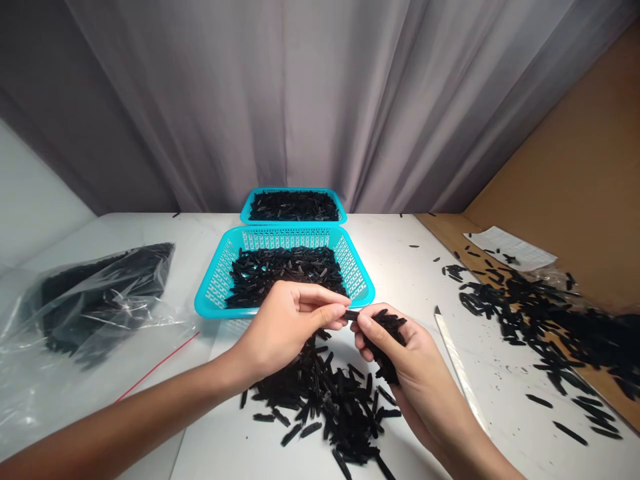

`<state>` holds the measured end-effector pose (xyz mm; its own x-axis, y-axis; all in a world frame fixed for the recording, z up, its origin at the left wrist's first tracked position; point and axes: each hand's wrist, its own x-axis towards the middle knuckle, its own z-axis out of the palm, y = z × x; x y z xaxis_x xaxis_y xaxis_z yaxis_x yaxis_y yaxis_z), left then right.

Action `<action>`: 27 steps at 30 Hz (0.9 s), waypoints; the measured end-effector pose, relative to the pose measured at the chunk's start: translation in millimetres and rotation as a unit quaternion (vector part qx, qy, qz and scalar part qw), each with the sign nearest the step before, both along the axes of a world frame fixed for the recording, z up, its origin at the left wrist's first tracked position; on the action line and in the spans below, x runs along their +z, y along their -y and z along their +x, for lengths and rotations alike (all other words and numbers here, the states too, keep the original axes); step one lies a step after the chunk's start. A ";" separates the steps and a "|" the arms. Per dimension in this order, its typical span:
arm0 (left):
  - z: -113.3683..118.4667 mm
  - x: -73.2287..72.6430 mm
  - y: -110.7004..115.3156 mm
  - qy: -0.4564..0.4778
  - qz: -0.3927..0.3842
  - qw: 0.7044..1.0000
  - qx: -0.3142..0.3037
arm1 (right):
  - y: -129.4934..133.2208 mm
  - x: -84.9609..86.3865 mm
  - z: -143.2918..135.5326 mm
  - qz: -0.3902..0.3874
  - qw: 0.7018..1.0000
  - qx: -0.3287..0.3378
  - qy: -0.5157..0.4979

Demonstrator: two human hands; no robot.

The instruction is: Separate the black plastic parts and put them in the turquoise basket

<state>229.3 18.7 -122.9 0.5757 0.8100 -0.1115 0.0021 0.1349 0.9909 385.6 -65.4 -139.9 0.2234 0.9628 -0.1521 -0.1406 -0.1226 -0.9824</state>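
Observation:
Between the fingertips of my left hand (295, 323) and the thumb and finger of my right hand (400, 347) runs a small black strip (352, 315), gripped at both ends. My right palm also cradles a clump of black strips (385, 360), its fingers curled around them. Under both hands a loose pile of black strips (333, 400) spreads over the white table. Just beyond my left hand stands a turquoise basket (210, 303) partly filled with similar strips. The kind of strip cannot be made out exactly.
A second filled turquoise basket (243, 215) stands behind the first, near a grey curtain (300, 100). At left lies a clear plastic bag (110, 293) of black pieces. To the right are a pale-handled knife (457, 360), scattered strips (530, 313) and a paper sheet (510, 248).

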 end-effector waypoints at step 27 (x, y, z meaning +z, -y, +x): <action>0.1 1.2 7.6 -0.024 0.102 0.994 -0.018 | 1.4 2.8 -2.7 -0.060 0.986 0.007 -0.154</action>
<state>229.5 11.2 -121.7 0.6025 0.7977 0.0255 0.0505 -0.0699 0.9963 382.9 -66.8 -137.2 0.1359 0.9365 -0.3233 -0.4283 -0.2387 -0.8716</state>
